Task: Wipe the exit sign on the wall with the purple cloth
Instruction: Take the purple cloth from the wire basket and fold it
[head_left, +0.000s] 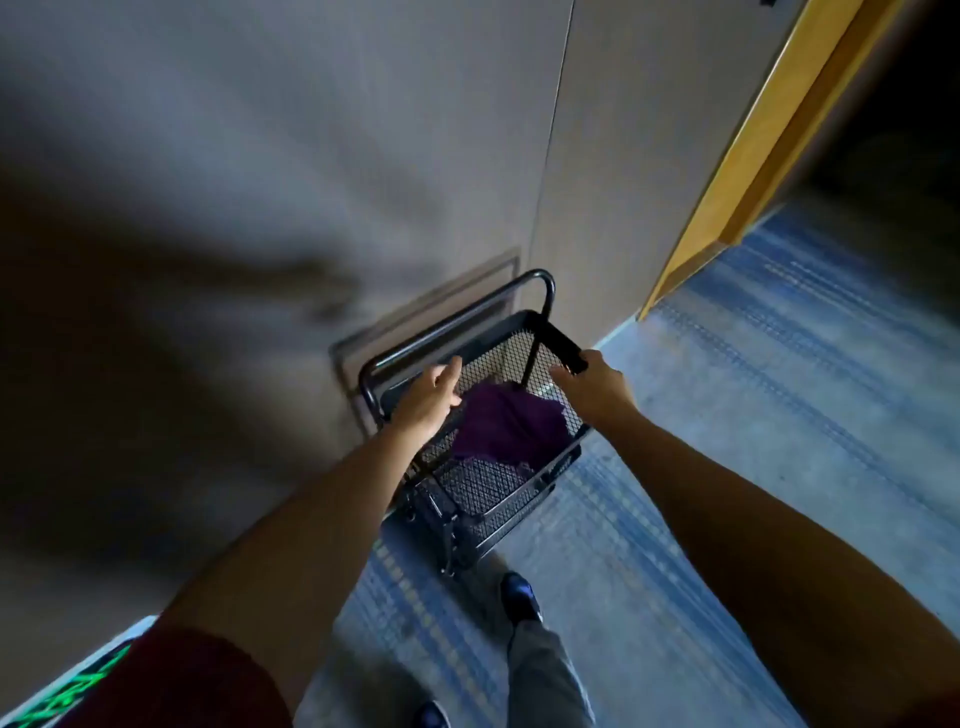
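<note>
The purple cloth (511, 428) lies crumpled in the top basket of a black mesh cart (488, 488) that stands against the wall. My left hand (428, 397) lies on the basket's left rim, thumb and fingers curled around it. On the right rim, my right hand (595, 387) grips the edge with the thumb over the top. Neither hand touches the cloth. A green glowing sign (67, 691), low on the wall at the bottom left corner, is partly hidden by my left sleeve.
The grey wall (311, 156) has a framed low panel (436, 312) behind the cart's handle bar (467, 322). A wooden door frame (753, 156) stands to the right. Blue striped carpet (727, 415) runs right of the cart; my shoe (519, 597) is just behind it.
</note>
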